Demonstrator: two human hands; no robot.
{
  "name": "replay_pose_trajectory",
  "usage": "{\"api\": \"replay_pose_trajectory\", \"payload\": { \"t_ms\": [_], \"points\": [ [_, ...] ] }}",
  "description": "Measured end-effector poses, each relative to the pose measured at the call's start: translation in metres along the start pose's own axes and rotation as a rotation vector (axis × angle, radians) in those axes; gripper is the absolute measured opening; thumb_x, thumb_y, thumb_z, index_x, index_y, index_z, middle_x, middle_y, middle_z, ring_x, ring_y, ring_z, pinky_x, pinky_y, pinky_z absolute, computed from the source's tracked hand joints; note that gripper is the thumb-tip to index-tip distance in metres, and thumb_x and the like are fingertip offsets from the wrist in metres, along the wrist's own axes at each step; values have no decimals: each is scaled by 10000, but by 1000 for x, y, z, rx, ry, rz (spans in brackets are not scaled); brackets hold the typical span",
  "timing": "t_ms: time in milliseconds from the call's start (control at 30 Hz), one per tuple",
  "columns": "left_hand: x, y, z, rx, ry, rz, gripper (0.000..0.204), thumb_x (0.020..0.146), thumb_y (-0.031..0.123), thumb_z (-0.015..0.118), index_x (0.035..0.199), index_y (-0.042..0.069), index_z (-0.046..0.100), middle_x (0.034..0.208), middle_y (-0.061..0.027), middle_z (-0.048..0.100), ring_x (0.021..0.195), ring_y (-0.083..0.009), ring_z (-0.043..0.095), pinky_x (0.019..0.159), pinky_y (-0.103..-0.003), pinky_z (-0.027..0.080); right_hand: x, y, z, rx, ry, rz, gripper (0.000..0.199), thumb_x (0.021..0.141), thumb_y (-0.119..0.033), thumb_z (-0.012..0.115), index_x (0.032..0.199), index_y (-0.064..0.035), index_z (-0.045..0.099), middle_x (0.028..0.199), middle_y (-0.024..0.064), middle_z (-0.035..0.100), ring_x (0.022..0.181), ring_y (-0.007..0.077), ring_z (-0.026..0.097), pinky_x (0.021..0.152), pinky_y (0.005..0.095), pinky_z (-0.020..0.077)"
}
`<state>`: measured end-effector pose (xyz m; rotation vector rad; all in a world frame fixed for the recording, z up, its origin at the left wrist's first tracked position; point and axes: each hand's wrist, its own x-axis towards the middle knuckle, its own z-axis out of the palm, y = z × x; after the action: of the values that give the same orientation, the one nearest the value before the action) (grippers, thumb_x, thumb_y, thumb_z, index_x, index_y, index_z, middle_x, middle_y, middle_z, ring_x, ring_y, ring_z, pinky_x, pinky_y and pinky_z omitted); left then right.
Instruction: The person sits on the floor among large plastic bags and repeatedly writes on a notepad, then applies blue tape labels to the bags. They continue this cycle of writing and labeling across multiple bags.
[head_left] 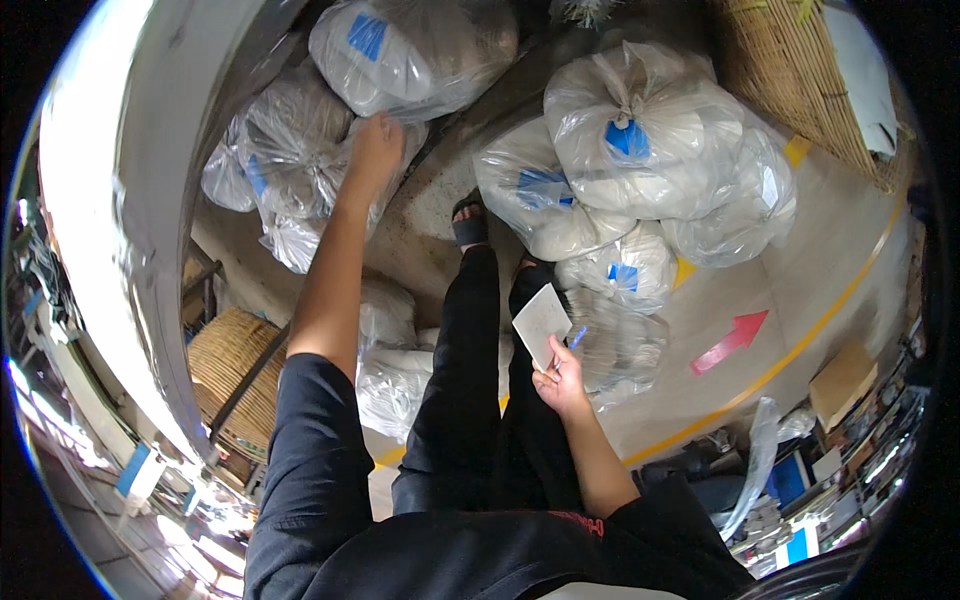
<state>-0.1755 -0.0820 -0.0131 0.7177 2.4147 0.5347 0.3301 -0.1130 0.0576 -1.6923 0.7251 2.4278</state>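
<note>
My left hand [378, 150] reaches forward to the lower edge of a clear plastic bag [460, 60] with whitish contents and a blue label. Its fingers look curled against the plastic, and their tips are partly hidden. Just below that hand is another stuffed clear bag [285, 130], knotted and also blue-labelled. My right hand [562, 383] is closed around a small white notepad [540, 322], thumb on its face. A blue pen [579, 337] sticks out from the same hand.
Several filled bags [640, 130] are piled at the right, more [390, 385] beside my legs. Woven baskets [235, 375] stand at the left and far right [800, 80]. A pale curved surface [150, 200] rises on the left. The floor carries a red arrow [730, 343] and yellow lines.
</note>
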Motion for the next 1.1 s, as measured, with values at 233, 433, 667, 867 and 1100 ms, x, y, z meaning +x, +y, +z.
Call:
{"api": "replay_pose_trajectory", "payload": {
  "t_ms": [233, 433, 667, 867, 1100],
  "points": [
    [140, 37, 5, 499, 177, 373, 586, 1005, 405, 563, 1402, -27, 563, 1360, -315, 591, 1273, -484, 550, 1055, -539, 474, 14, -2, 29, 105, 4, -48, 194, 1033, -315, 632, 1048, -123, 607, 870, 45, 716, 358, 68, 290, 342, 206, 245],
    [256, 39, 29, 691, 77, 286, 727, 984, 556, 551, 1476, 22, 516, 1505, -272, 499, 1403, -464, 459, 1146, -577, 394, 20, -1, 51, 262, 54, -134, 227, 1071, -304, 576, 1063, -90, 649, 815, 40, 724, 357, 61, 303, 321, 208, 218],
    [307, 18, 59, 835, 50, 210, 935, 877, 747, 569, 1418, -16, 569, 1492, -261, 529, 1385, -499, 484, 1102, -659, 365, 25, 10, 60, 332, 49, -158, 200, 1052, -336, 613, 1070, -136, 611, 769, 17, 691, 347, 68, 318, 319, 215, 262],
    [303, 20, 34, 723, -38, 154, 773, 871, 615, 653, 1276, -44, 664, 1243, -245, 708, 1200, -409, 663, 1024, -494, 494, 34, 34, 64, 261, 72, -169, 213, 1053, -332, 612, 1131, -141, 557, 872, 31, 696, 354, 64, 328, 318, 203, 270],
    [157, 18, -29, -78, 17, -51, 440, 829, 162, 722, 1210, -52, 675, 1017, -175, 749, 861, -246, 686, 784, -373, 517, 37, 43, 61, 154, 1, -185, 195, 1061, -307, 597, 1133, -131, 555, 926, 24, 700, 355, 57, 298, 332, 199, 259]
  ]
}}
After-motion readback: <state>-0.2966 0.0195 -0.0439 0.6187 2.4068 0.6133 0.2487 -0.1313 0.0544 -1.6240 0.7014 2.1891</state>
